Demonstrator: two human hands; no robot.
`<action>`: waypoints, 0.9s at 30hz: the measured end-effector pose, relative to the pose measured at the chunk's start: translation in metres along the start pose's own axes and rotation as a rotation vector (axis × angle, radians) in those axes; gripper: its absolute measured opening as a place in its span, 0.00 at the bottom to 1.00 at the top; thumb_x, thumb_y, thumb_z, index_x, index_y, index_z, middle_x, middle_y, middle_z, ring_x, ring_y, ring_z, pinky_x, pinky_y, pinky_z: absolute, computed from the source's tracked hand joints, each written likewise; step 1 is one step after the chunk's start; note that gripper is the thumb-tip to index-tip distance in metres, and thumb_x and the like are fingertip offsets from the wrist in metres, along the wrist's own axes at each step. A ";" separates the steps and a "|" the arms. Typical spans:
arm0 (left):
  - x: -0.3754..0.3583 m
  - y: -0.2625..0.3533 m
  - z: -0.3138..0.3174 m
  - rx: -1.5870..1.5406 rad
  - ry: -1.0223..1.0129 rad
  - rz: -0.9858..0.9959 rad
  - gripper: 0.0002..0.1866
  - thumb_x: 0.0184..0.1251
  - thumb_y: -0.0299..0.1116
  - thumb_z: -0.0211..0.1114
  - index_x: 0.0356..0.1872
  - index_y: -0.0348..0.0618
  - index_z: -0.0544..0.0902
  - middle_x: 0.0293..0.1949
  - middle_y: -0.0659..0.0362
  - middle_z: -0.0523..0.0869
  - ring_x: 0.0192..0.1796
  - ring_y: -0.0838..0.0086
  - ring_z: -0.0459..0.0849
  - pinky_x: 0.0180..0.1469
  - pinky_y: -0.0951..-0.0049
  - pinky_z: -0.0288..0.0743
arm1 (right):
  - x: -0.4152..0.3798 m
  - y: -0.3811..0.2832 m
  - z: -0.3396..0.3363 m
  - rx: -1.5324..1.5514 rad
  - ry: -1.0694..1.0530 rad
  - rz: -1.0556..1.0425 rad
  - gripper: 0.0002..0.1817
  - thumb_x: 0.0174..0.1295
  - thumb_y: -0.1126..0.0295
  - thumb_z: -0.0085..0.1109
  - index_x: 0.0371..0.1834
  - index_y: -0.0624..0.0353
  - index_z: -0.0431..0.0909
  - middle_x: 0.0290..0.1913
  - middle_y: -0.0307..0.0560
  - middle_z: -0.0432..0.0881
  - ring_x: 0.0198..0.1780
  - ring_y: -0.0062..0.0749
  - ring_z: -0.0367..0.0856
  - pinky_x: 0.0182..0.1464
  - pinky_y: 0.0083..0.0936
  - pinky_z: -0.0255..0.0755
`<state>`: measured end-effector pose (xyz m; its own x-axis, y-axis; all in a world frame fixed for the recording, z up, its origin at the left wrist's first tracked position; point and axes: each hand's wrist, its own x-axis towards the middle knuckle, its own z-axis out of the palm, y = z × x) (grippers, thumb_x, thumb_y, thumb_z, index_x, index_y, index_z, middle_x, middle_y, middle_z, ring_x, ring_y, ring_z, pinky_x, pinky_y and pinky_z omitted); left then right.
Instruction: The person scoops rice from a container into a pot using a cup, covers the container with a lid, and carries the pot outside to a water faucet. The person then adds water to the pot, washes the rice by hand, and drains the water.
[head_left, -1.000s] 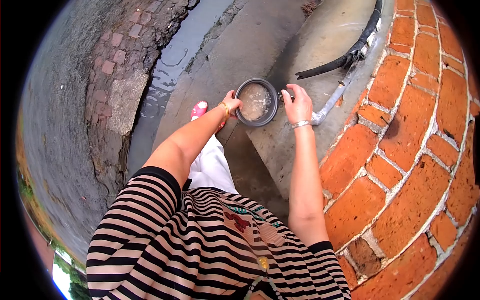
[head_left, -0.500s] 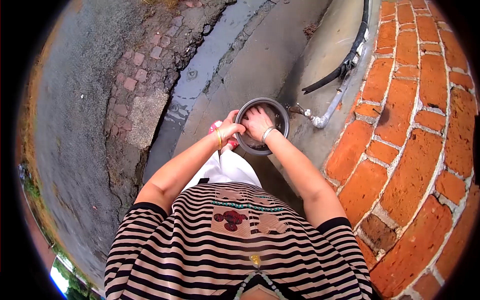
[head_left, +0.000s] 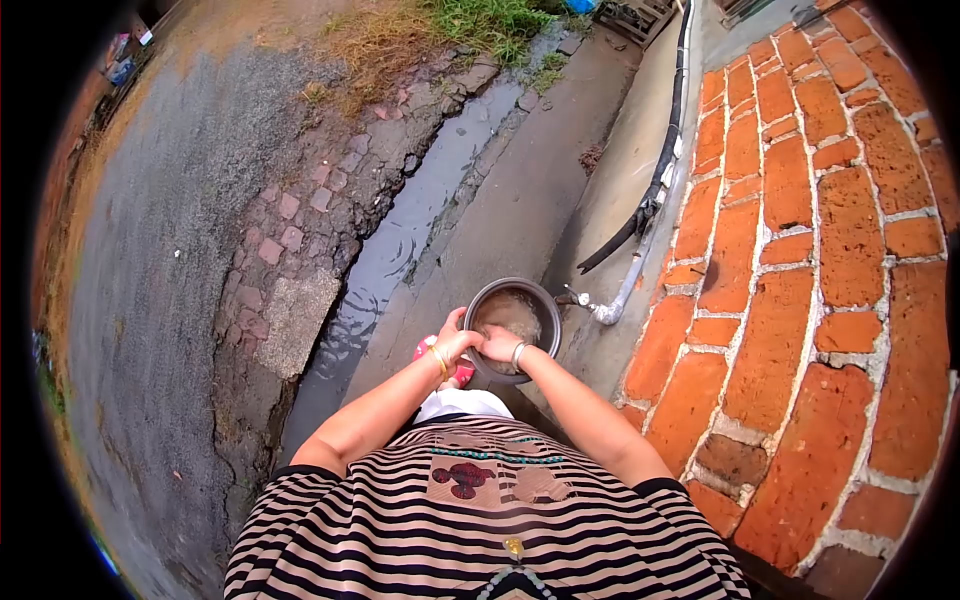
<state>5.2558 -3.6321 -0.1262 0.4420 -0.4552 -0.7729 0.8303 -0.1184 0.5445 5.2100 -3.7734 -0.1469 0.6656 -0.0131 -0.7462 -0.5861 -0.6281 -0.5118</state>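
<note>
A round grey metal pot [head_left: 553, 318], resembling a rice cooker's inner pot, is in front of my legs in the head view. Cloudy water and a pale, grainy mass [head_left: 515, 312] that looks like rice are inside it. My left hand [head_left: 456, 338] is closed on the pot's left rim, thumb towards the inside. Reaching in over the near right rim, my right hand [head_left: 502, 343] has its fingers stretched towards the left wall, close to my left thumb. Its fingertips are partly hidden.
A tap [head_left: 580, 299] on a pale pipe [head_left: 628, 290] stands just right of the pot. The brick wall [head_left: 780, 310] rises on the right, with a black hose [head_left: 655, 185] along its foot. A water-filled gutter [head_left: 385, 245] runs to the left, beside broken paving [head_left: 295, 315].
The view has tilted up, so the pot sits lower in it. My right hand has moved from the pot's middle to its left side, uncovering the pale contents. My left hand still grips the rim.
</note>
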 end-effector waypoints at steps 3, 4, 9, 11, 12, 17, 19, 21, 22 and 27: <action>-0.003 0.000 0.002 -0.019 -0.020 0.032 0.42 0.38 0.19 0.59 0.63 0.52 0.60 0.33 0.57 0.76 0.31 0.69 0.78 0.25 0.61 0.77 | -0.007 -0.015 -0.006 0.148 0.090 -0.082 0.24 0.49 0.65 0.58 0.51 0.61 0.75 0.49 0.60 0.80 0.54 0.49 0.77 0.54 0.34 0.70; 0.001 -0.001 -0.001 -0.022 -0.042 0.062 0.44 0.38 0.20 0.60 0.64 0.52 0.59 0.34 0.56 0.77 0.31 0.69 0.79 0.25 0.60 0.77 | -0.005 -0.014 -0.009 0.169 0.102 -0.157 0.21 0.50 0.68 0.56 0.50 0.61 0.76 0.47 0.60 0.80 0.51 0.49 0.78 0.52 0.34 0.71; -0.024 0.026 0.014 0.040 -0.047 0.059 0.39 0.39 0.22 0.60 0.61 0.53 0.63 0.33 0.60 0.75 0.30 0.72 0.77 0.23 0.67 0.72 | -0.007 -0.025 -0.032 0.086 0.355 -0.349 0.12 0.56 0.73 0.52 0.42 0.61 0.79 0.39 0.62 0.81 0.43 0.54 0.81 0.44 0.38 0.74; -0.028 0.032 0.019 0.059 -0.053 0.069 0.41 0.39 0.23 0.61 0.63 0.54 0.60 0.33 0.59 0.76 0.32 0.71 0.77 0.25 0.64 0.73 | -0.019 -0.033 -0.043 0.001 0.439 -0.276 0.13 0.62 0.63 0.47 0.38 0.58 0.80 0.37 0.64 0.80 0.41 0.57 0.80 0.43 0.43 0.74; -0.028 0.033 0.020 0.055 -0.057 0.070 0.43 0.39 0.23 0.61 0.65 0.53 0.58 0.34 0.59 0.77 0.33 0.71 0.77 0.27 0.61 0.74 | -0.028 -0.041 -0.051 -0.073 0.447 -0.200 0.16 0.63 0.60 0.45 0.37 0.57 0.81 0.37 0.64 0.80 0.41 0.56 0.80 0.43 0.44 0.74; -0.023 0.033 0.019 0.062 -0.042 0.036 0.46 0.39 0.24 0.62 0.66 0.54 0.55 0.40 0.57 0.77 0.37 0.67 0.78 0.31 0.53 0.77 | -0.034 -0.045 -0.056 -0.338 0.533 -0.242 0.23 0.65 0.55 0.41 0.31 0.61 0.81 0.34 0.64 0.81 0.37 0.57 0.81 0.41 0.48 0.73; -0.028 0.033 0.019 0.039 -0.030 0.041 0.43 0.41 0.23 0.61 0.65 0.56 0.57 0.39 0.58 0.76 0.36 0.66 0.78 0.32 0.50 0.78 | -0.034 -0.050 -0.054 -0.466 0.512 -0.343 0.18 0.60 0.58 0.46 0.33 0.59 0.82 0.40 0.57 0.81 0.46 0.50 0.78 0.48 0.45 0.70; -0.035 0.034 0.023 0.014 0.005 0.055 0.37 0.43 0.23 0.59 0.60 0.57 0.61 0.35 0.58 0.75 0.34 0.66 0.78 0.30 0.51 0.78 | -0.023 -0.042 -0.050 -0.653 0.609 -0.597 0.15 0.57 0.60 0.49 0.35 0.56 0.82 0.44 0.53 0.80 0.52 0.44 0.74 0.53 0.42 0.67; -0.032 0.032 0.020 0.028 0.001 0.042 0.37 0.43 0.23 0.59 0.61 0.57 0.61 0.35 0.59 0.75 0.37 0.66 0.77 0.31 0.47 0.77 | -0.010 -0.036 -0.043 -0.782 0.730 -0.683 0.12 0.51 0.62 0.52 0.36 0.52 0.80 0.41 0.49 0.77 0.51 0.42 0.70 0.52 0.40 0.64; -0.035 0.032 0.012 -0.006 0.022 0.035 0.47 0.39 0.23 0.62 0.67 0.55 0.53 0.35 0.58 0.78 0.33 0.67 0.79 0.32 0.49 0.77 | -0.019 -0.038 -0.051 -0.711 0.460 -0.295 0.20 0.53 0.55 0.53 0.46 0.52 0.78 0.45 0.54 0.79 0.51 0.43 0.75 0.53 0.40 0.68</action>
<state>5.2632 -3.6305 -0.0783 0.4780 -0.4393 -0.7606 0.8164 -0.0973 0.5692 5.2430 -3.7893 -0.0913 0.9529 0.0104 -0.3031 -0.0392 -0.9868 -0.1572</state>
